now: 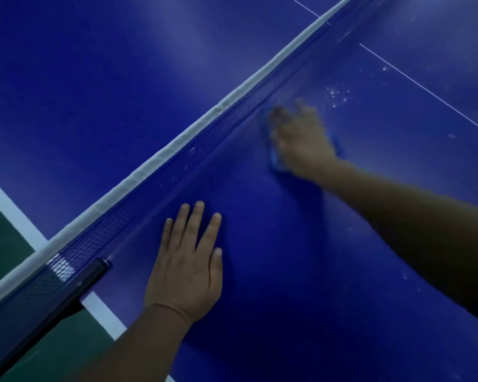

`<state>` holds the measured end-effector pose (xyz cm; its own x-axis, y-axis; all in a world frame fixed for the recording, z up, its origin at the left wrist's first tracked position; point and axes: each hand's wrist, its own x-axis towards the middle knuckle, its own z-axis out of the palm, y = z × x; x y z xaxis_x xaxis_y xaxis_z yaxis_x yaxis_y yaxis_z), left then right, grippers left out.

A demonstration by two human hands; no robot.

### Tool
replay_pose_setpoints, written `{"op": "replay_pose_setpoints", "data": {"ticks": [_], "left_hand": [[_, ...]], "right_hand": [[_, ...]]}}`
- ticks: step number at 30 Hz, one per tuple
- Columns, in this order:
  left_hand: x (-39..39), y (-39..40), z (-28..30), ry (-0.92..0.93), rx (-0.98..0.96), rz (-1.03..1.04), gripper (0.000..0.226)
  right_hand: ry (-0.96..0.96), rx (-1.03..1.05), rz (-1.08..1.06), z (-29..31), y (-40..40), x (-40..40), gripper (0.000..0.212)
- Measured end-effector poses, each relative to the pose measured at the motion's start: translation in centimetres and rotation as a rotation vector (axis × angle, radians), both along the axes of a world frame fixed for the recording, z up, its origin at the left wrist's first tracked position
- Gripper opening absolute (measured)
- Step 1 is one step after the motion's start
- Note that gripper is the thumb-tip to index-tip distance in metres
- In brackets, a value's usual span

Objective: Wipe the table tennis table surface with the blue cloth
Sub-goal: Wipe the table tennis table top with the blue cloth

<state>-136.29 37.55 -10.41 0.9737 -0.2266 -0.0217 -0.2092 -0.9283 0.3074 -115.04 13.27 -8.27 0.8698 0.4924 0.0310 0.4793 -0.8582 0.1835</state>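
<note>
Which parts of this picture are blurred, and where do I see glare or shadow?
Head view: the right hand and the blue cloth under it are smeared by motion; the left hand is sharp, flat on the table; soft glare crosses the far half; the right arm casts a dark shadow.

Two hands show: one left hand and one right hand. There is one blue cloth, one table tennis table and one net with one white band along its top. One black net post stands at the table's edge. One thin white line crosses the table.
</note>
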Motion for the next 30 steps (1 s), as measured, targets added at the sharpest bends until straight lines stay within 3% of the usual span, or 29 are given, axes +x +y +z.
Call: {"op": "replay_pose_setpoints", "data": {"ticks": [2, 3, 4, 8, 10, 13, 15, 17, 19, 22, 24, 26, 28, 30], "left_hand": [[0.1, 0.0, 0.0, 0.021, -0.001, -0.006, 0.056], [0.1, 0.0, -0.1, 0.027, -0.003, -0.006, 0.056], [0.2, 0.0, -0.1, 0.031, -0.007, -0.005, 0.056], [0.3, 0.1, 0.1, 0.038, -0.019, -0.003, 0.057], [0.3, 0.0, 0.1, 0.041, -0.023, -0.008, 0.057], [0.4, 0.0, 0.1, 0.042, -0.034, -0.002, 0.058], [0.4, 0.0, 0.1, 0.042, -0.03, -0.005, 0.058], [0.4, -0.1, 0.2, 0.048, -0.027, -0.003, 0.058], [0.4, -0.1, 0.3, 0.051, -0.032, -0.002, 0.059], [0.5, -0.1, 0.2, 0.042, -0.05, 0.004, 0.06], [0.4, -0.2, 0.3, 0.041, -0.057, 0.006, 0.061], [0.4, -0.3, 0.4, 0.033, -0.068, 0.012, 0.061], [0.5, -0.4, 0.5, 0.034, -0.061, 0.009, 0.061], [0.5, -0.4, 0.4, 0.032, -0.06, 0.012, 0.061]], "right_hand": [[0.06, 0.056, -0.499, 1.0, -2.5, 1.3, 0.049], [0.048, 0.146, -0.633, 1.1, -2.4, 0.4, 0.05], [0.003, 0.174, -0.626, 0.7, -0.8, -1.2, 0.049], [0.022, 0.239, -0.135, -1.1, 6.7, -8.3, 0.052], [0.037, 0.214, -0.143, -0.6, 3.3, -8.3, 0.051], [0.005, 0.036, -0.522, -1.2, -10.0, -7.4, 0.052], [-0.023, 0.103, -0.876, -0.5, -17.7, -8.8, 0.059], [-0.041, 0.235, -1.179, 0.2, -18.7, -10.3, 0.055], [-0.075, 0.234, -0.998, -0.4, -15.4, -11.6, 0.049], [-0.083, 0.147, -0.352, -1.6, -7.2, -16.3, 0.047], [0.083, 0.17, -0.057, -1.2, -4.4, -21.0, 0.046], [0.178, 0.16, 0.135, -0.9, -6.7, -21.9, 0.046], [0.079, 0.08, 0.079, -0.9, -11.1, -18.7, 0.045], [0.019, 0.056, -0.227, -0.7, -15.2, -14.4, 0.051]]}}
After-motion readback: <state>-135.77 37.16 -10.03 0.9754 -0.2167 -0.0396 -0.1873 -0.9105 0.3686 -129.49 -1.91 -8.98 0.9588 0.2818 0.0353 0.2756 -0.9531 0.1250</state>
